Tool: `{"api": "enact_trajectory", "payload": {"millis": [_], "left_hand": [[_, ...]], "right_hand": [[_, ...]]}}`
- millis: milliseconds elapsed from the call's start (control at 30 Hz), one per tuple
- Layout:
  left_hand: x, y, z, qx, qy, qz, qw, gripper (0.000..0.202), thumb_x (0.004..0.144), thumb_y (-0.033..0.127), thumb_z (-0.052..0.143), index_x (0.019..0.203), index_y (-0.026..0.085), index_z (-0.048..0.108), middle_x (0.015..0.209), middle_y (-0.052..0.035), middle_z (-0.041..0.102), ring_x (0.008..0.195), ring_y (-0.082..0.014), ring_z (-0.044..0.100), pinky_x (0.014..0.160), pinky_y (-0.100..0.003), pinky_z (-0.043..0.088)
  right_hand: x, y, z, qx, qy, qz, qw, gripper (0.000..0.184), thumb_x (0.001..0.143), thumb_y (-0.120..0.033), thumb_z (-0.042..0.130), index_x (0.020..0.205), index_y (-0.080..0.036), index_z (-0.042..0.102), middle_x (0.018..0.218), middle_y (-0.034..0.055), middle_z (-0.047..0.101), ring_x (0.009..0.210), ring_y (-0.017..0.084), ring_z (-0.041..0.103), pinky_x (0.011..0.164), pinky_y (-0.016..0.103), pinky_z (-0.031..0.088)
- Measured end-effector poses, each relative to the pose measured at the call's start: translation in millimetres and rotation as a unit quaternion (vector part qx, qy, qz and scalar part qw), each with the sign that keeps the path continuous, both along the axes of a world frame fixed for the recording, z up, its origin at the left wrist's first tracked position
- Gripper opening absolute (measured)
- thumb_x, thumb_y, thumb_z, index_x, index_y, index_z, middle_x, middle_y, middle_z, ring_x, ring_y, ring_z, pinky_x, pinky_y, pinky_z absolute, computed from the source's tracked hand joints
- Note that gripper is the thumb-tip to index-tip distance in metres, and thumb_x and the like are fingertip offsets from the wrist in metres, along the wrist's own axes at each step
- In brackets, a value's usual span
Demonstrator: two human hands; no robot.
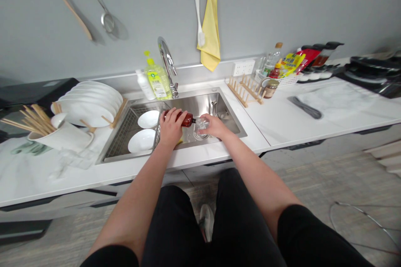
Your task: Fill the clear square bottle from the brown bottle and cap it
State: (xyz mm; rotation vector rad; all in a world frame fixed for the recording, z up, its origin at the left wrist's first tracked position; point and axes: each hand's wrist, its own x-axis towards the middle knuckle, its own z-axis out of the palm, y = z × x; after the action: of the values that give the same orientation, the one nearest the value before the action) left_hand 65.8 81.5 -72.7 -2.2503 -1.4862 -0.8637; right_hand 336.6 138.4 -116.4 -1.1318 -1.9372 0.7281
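Observation:
Over the steel sink [219, 104], my left hand [171, 127] is wrapped round a dark red bottle [187, 119] that lies tipped sideways, its neck pointing right. My right hand [214, 126] is closed on a small clear glass [202, 124] right at the bottle's mouth, above the drain. A bit of yellow shows under my left hand. Two white bowls [148, 119] [141, 140] rest on the wire rack in the left half of the sink.
A stack of white plates [90, 102] and a holder of chopsticks [34, 119] stand left of the sink. Green dish soap [156, 79] and the tap [167, 60] are behind it. A wooden rack [246, 89], jars and packets sit to the right; a yellow cloth [210, 29] hangs on the wall.

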Motion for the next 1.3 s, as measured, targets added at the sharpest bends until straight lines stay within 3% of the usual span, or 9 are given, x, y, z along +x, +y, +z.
{"api": "enact_trajectory", "payload": {"millis": [1033, 1300], "left_hand": [[0.6, -0.7, 0.9, 0.008, 0.006, 0.002, 1.0, 0.067, 0.104, 0.013, 0.06, 0.166, 0.034, 0.069, 0.166, -0.0134, 0.071, 0.165, -0.0382, 0.055, 0.143, -0.064, 0.025], [-0.8, 1.3, -0.1, -0.026, -0.009, 0.005, 1.0, 0.068, 0.098, 0.019, 0.072, 0.165, 0.026, 0.067, 0.164, -0.0171, 0.071, 0.157, -0.0415, 0.061, 0.132, -0.06, 0.042]], "right_hand": [[-0.4, -3.6, 5.9, -0.007, 0.004, -0.005, 1.0, 0.078, 0.064, -0.038, 0.113, 0.134, -0.028, 0.079, 0.128, 0.0068, 0.087, 0.12, 0.034, 0.083, 0.113, 0.049, 0.062], [0.3, -5.2, 8.8, -0.002, 0.047, 0.022, 0.999, 0.075, 0.067, -0.037, 0.11, 0.133, -0.027, 0.077, 0.129, 0.0068, 0.086, 0.123, 0.033, 0.082, 0.114, 0.047, 0.061]]}}
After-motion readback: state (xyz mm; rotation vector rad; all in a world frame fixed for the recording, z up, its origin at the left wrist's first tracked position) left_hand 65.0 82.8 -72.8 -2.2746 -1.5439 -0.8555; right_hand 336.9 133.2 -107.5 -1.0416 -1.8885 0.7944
